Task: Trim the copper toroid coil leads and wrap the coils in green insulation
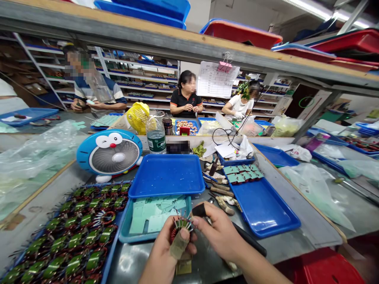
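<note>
Copper-wound toroid coil (181, 227) sits just above the table's near edge, pinched between the thumb and fingers of the left hand (164, 256). The right hand (222, 236) grips a black tool (251, 243) beside it. Left blue tray (110, 256) holds green-taped coils (74, 236); the teal tray (124, 228), pale green sheets (154, 215).

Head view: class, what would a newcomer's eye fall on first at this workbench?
Probably the blue cat-faced fan, standing left of centre behind the trays. Next comes the tray packed with green-taped coils at lower left. In the foreground, the left hand grips one coil while the right hand, holding a black tool, touches it.
</note>
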`<action>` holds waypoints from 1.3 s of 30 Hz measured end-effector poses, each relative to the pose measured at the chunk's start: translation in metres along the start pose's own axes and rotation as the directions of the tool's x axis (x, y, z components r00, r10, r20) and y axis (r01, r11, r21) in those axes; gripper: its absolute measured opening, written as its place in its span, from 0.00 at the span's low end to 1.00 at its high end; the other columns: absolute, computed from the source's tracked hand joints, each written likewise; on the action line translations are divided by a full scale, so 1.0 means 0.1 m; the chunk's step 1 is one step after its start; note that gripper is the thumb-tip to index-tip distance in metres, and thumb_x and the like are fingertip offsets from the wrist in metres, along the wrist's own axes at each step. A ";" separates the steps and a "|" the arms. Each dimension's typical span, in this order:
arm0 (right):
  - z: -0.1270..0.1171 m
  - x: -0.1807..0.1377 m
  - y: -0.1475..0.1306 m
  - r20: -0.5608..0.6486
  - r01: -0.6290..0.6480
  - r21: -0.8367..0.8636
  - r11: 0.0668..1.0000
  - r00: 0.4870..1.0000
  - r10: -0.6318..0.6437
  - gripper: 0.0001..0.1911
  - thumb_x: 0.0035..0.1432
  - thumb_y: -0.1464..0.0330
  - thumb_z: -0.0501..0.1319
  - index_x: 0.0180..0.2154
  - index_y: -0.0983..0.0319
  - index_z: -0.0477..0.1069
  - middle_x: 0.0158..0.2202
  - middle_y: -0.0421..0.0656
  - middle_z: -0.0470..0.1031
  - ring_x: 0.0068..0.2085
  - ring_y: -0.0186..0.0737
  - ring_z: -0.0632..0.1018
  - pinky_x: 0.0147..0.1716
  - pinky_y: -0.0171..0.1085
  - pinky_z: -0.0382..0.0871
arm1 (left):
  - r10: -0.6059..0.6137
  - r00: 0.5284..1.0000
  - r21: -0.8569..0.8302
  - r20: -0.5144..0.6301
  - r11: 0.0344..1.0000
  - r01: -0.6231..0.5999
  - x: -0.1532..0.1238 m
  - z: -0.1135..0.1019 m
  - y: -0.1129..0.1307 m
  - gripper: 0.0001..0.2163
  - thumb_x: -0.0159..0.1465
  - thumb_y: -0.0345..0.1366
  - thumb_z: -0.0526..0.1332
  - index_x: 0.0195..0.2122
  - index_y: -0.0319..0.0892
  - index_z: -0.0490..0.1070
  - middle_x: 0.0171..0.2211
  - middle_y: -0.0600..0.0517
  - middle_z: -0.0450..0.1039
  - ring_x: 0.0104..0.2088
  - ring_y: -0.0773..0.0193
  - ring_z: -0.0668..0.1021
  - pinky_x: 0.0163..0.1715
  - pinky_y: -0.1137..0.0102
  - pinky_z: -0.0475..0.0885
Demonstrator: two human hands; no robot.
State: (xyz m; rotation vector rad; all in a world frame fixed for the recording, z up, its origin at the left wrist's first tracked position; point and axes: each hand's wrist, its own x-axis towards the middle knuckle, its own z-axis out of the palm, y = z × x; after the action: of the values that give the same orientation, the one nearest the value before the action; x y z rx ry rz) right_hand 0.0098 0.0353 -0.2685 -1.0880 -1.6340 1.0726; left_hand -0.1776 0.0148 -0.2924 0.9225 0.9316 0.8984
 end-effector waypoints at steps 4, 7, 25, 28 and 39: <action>0.05 0.06 -0.03 0.018 0.027 0.003 1.000 0.999 -0.027 0.12 0.72 0.63 0.60 0.35 0.62 0.72 0.36 0.40 0.74 0.39 0.37 0.74 0.41 0.35 0.65 | 0.049 0.998 -0.009 0.049 0.999 -0.049 -0.02 -0.03 -0.04 0.25 0.65 0.59 0.66 0.49 0.43 0.68 0.35 0.50 0.76 0.30 0.64 0.76 0.35 0.69 0.72; 0.08 0.06 -0.02 0.000 0.017 0.009 1.000 1.000 -0.017 0.15 0.72 0.61 0.59 0.34 0.62 0.71 0.34 0.39 0.73 0.37 0.37 0.73 0.39 0.34 0.65 | 0.057 0.998 -0.024 0.030 0.998 -0.057 -0.03 -0.05 -0.04 0.24 0.66 0.58 0.66 0.50 0.44 0.67 0.34 0.52 0.74 0.31 0.65 0.74 0.34 0.70 0.71; -0.09 0.42 -0.48 0.396 0.203 -0.445 0.872 0.918 -0.012 0.16 0.67 0.70 0.62 0.26 0.62 0.64 0.29 0.38 0.66 0.32 0.35 0.65 0.33 0.35 0.55 | 0.229 0.968 0.575 0.101 0.781 -0.245 -0.14 -0.16 0.01 0.17 0.66 0.52 0.66 0.48 0.46 0.77 0.40 0.46 0.81 0.41 0.47 0.79 0.40 0.66 0.70; -0.08 0.42 -0.51 0.444 0.262 -0.467 0.844 0.896 -0.033 0.17 0.67 0.70 0.63 0.26 0.61 0.61 0.28 0.37 0.63 0.32 0.35 0.62 0.33 0.36 0.53 | 0.188 0.978 0.522 0.091 0.827 -0.207 -0.16 -0.14 0.00 0.21 0.68 0.54 0.63 0.54 0.46 0.75 0.43 0.46 0.80 0.45 0.46 0.78 0.44 0.65 0.71; -0.08 0.43 -0.47 0.336 0.157 -0.534 0.831 0.941 0.038 0.16 0.66 0.69 0.64 0.26 0.63 0.65 0.28 0.38 0.68 0.31 0.33 0.66 0.31 0.33 0.53 | 0.139 0.989 0.537 0.057 0.831 -0.147 -0.09 -0.21 0.02 0.20 0.69 0.57 0.60 0.44 0.43 0.72 0.38 0.49 0.73 0.38 0.55 0.73 0.39 0.69 0.69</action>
State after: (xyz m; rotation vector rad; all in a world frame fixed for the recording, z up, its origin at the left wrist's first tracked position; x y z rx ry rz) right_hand -0.0024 0.0661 -0.2131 -1.2516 -2.3387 0.7774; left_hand -0.2005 0.0129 -0.2947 1.5003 1.1410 0.7592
